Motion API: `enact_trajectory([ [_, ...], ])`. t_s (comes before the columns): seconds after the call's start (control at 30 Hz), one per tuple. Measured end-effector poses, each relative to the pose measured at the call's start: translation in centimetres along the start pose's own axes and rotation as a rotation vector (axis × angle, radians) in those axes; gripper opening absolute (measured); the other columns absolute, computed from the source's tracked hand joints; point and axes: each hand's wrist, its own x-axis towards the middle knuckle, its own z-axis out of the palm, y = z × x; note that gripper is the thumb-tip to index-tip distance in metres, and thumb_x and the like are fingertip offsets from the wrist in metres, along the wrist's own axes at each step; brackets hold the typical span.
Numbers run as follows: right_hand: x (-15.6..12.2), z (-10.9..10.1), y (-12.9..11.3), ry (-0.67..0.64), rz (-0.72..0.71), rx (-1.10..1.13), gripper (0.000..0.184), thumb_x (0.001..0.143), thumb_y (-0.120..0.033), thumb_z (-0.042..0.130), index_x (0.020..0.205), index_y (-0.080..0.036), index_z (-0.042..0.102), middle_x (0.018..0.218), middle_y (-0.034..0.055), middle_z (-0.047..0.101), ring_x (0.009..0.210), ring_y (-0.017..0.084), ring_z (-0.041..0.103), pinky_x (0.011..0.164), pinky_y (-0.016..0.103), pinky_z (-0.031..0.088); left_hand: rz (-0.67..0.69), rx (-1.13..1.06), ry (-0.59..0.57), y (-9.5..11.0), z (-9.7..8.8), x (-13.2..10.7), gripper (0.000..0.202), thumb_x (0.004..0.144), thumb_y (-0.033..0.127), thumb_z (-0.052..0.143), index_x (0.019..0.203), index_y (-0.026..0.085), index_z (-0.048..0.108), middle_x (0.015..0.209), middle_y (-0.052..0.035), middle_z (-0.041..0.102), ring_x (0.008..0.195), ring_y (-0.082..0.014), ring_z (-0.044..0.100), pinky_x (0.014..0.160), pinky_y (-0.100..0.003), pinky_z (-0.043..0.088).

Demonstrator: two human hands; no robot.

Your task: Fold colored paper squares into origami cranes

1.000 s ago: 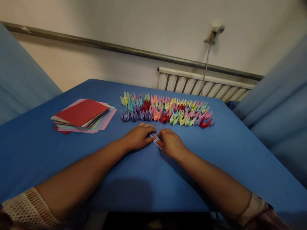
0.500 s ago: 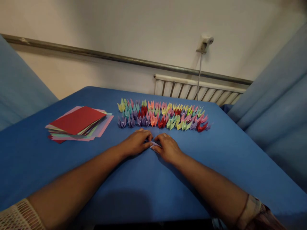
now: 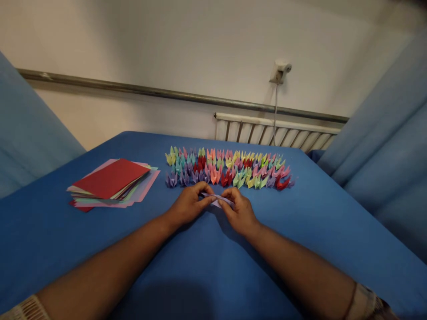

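Between my two hands is a small folded piece of pale purple paper, partly covered by fingers. My left hand pinches its left end between thumb and fingers. At its right end my right hand grips it the same way. Just beyond the hands stand several rows of folded paper cranes in purple, red, pink, yellow, green and blue. The exact fold of the held paper is too small to make out.
On the left of the blue-covered table lies a stack of coloured paper sheets, red on top. Behind the table are a metal rail, a radiator and a wall socket with a cable. Blue curtains hang at both sides.
Both hands have lifted slightly off the table with the paper and moved a little apart, so more of it shows. The camera view has tilted up a little.
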Motion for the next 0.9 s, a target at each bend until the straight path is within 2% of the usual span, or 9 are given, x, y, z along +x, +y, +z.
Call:
enact_trajectory([
  [0.13,0.1,-0.3,-0.4,0.021,-0.052,-0.057,0.011,0.088,-0.028,0.052,0.09,-0.02,0.06,0.08,0.0007,0.065,0.072,0.014,0.061,0.069,0.025,0.045,-0.028,-0.082,0.091,0.5,0.1,-0.1,0.022,0.076,0.04,0.066,0.079,0.018,0.062,0.079,-0.0012,0.067,0.073,-0.0172,0.062,0.07,-0.03,0.051],
  [0.27,0.3,-0.3,-0.3,0.045,-0.076,-0.044,0.013,0.089,-0.029,0.053,0.082,-0.02,0.061,0.078,0.0008,0.064,0.073,0.014,0.06,0.07,0.025,0.045,-0.038,-0.151,0.115,0.5,0.3,-0.1,0.022,0.074,0.038,0.07,0.078,0.018,0.063,0.078,-0.0016,0.067,0.074,-0.0173,0.063,0.072,-0.031,0.052],
  [0.33,0.3,-0.2,-0.2,0.085,-0.08,-0.003,0.014,0.088,-0.029,0.054,0.079,-0.02,0.061,0.076,0.0003,0.062,0.072,0.014,0.059,0.07,0.025,0.045,-0.066,-0.28,0.156,0.4,0.7,-0.1,0.029,0.071,0.036,0.073,0.09,0.017,0.062,0.088,-0.0032,0.068,0.078,-0.0175,0.065,0.075,-0.032,0.052],
  [0.4,0.4,-0.1,-0.3,0.138,-0.084,0.044,0.014,0.088,-0.028,0.056,0.078,-0.02,0.06,0.075,0.0002,0.062,0.071,0.014,0.058,0.069,0.026,0.046,-0.11,-0.464,0.215,0.4,1.2,-0.2,0.047,0.067,0.033,0.077,0.106,0.018,0.057,0.105,-0.0061,0.067,0.084,-0.0174,0.066,0.078,-0.033,0.053],
  [0.47,0.3,-0.1,-0.4,0.186,-0.096,0.085,0.013,0.087,-0.027,0.057,0.077,-0.02,0.061,0.077,0.0007,0.063,0.072,0.014,0.058,0.07,0.026,0.046,-0.16,-0.621,0.206,0.5,1.9,-0.4,0.054,0.065,0.031,0.079,0.112,0.018,0.055,0.111,-0.0073,0.066,0.088,-0.0173,0.066,0.081,-0.033,0.052],
  [0.6,0.3,0.0,-0.7,0.23,-0.106,0.119,0.014,0.087,-0.026,0.057,0.074,-0.02,0.061,0.077,0.0012,0.063,0.073,0.015,0.058,0.071,0.027,0.047,-0.241,-0.763,0.031,0.8,2.8,-0.9,0.033,0.069,0.033,0.078,0.093,0.015,0.065,0.089,-0.004,0.07,0.083,-0.0165,0.064,0.081,-0.029,0.049],
  [0.77,0.2,-0.2,-1.0,0.216,-0.153,0.113,0.011,0.086,-0.023,0.059,0.076,-0.019,0.062,0.078,0.0021,0.063,0.075,0.015,0.058,0.071,0.027,0.046,-0.292,-0.758,0.094,0.6,2.9,-1.0,0.026,0.069,0.031,0.079,0.085,0.013,0.069,0.079,-0.0014,0.069,0.072,-0.0129,0.061,0.073,-0.026,0.047],
  [0.9,0.3,0.1,-0.7,0.224,-0.122,0.179,0.01,0.083,-0.024,0.061,0.075,-0.019,0.063,0.077,0.0014,0.062,0.073,0.014,0.056,0.071,0.028,0.045,-0.261,-0.789,0.107,0.5,2.9,-0.8,0.031,0.067,0.03,0.08,0.091,0.014,0.069,0.082,-0.0014,0.07,0.079,-0.0144,0.064,0.079,-0.026,0.048],
])
